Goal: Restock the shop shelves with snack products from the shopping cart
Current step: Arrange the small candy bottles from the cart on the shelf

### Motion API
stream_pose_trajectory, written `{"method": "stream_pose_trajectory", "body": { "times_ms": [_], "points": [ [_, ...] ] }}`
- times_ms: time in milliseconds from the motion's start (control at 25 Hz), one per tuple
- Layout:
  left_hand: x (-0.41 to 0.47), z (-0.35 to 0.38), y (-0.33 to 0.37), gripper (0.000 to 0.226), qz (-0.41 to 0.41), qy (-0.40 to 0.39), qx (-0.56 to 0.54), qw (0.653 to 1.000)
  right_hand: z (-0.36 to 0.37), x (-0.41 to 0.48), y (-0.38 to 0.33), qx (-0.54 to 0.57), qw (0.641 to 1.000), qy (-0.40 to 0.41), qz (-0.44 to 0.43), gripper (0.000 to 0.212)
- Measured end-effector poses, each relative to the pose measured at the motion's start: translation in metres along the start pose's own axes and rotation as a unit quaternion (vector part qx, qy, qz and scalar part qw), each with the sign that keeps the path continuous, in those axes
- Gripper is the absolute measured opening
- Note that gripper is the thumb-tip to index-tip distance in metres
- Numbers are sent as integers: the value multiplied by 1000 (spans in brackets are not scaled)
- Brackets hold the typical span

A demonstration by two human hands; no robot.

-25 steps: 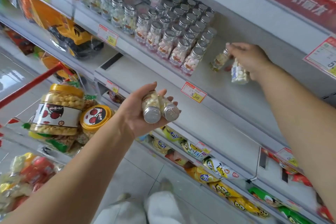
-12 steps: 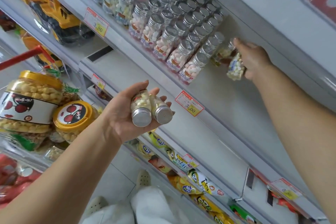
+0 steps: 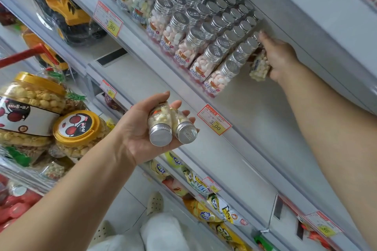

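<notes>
My left hand (image 3: 140, 126) holds two small candy bottles (image 3: 170, 125) with silver caps, palm up, in front of the shelf edge. My right hand (image 3: 280, 57) reaches onto the white shelf (image 3: 255, 112) and grips a candy bottle (image 3: 259, 67) at the right end of the rows of shelved candy bottles (image 3: 206, 32). A second bottle's cap shows at its fingertips, pressed against the back row. The shopping cart (image 3: 24, 171) at the left carries big yellow-lidded snack jars (image 3: 78, 132).
Price tags (image 3: 214, 122) hang on the shelf rail. Bagged snacks (image 3: 214, 206) fill the lower shelf. A yellow toy truck (image 3: 65, 14) in plastic sits on the left shelf. The cart's red handle (image 3: 26, 55) juts in at the left. My feet and white trousers (image 3: 161, 232) are below.
My right hand has carried its bottle further back and up along the shelf, against the right end of the rows. My left hand has kept its two bottles; the view shifted.
</notes>
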State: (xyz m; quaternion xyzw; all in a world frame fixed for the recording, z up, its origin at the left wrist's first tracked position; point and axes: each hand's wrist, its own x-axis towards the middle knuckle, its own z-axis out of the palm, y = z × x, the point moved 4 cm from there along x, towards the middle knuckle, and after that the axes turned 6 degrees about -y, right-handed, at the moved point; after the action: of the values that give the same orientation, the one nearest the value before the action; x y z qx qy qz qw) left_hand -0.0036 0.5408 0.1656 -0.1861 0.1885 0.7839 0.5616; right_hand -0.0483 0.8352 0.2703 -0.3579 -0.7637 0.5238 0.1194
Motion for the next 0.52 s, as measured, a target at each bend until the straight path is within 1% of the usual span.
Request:
{"method": "stream_pose_trajectory", "body": {
  "times_ms": [80,160,200,280,320,400,480,520],
  "points": [
    [-2,-1,-1,37,0,3,-1,1000,-3,1,1,-6,1000,19,-17,30],
    [-4,-2,-1,37,-1,3,-1,1000,-11,0,6,-16,997,66,-40,35],
    [-5,-2,-1,37,-1,5,0,1000,-16,-1,9,-9,994,91,-54,32],
    [-5,-2,-3,37,-2,8,0,1000,-22,-9,14,6,989,121,-90,20],
    [-5,-2,-4,37,-3,8,0,1000,-22,-14,16,3,985,131,-114,19],
    [-5,-1,-7,38,-6,7,2,1000,-20,-26,23,-13,981,124,-150,18],
    [-4,0,-10,39,-11,7,5,1000,-20,-36,33,-29,983,98,-156,17],
    [-4,1,-11,40,-13,8,7,1000,-20,-40,38,-26,985,79,-154,13]
  ]
}}
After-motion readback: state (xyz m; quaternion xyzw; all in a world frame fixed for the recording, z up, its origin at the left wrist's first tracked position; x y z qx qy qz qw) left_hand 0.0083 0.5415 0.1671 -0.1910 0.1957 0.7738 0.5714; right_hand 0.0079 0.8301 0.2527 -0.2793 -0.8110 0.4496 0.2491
